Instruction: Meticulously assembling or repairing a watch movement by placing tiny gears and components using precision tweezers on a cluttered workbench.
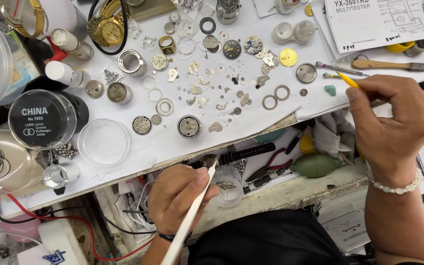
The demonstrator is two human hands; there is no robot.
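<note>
At the near edge of the cluttered white table [138,147], the person's left hand [180,196] is closed around a long white stick tool [187,221], whose tip rests against a small round watch case [209,161] with a black strap [249,152] lying just past the edge. Beside that hand sits a small clear plastic cup [227,185], and further right in the same lower tray lie red-handled pliers [271,164] and an olive-green rubber blower bulb [316,165]. The right hand [393,125], with a white bead bracelet [393,185] at the wrist, is curled shut on a yellow-handled slim tool [348,80] near the table's right edge, just beside a small teal lump [330,90]. On the white sheet, a round watch movement [189,126] lies near the front edge, with a clear shallow dish [104,143] to its left and a black-lidded round jar [42,119] beyond that toward the left edge. Mid-table, tiny gears, rings and plates are scattered loose, well apart from both hands; a dark watch dial [231,49] and a yellow disc [288,57] lie among them. Toward the far edge rest a gold wristwatch [106,28] at the left, a wooden-handled brush [392,65] at the right, and a printed instruction sheet [376,22] in the far right corner.
</note>
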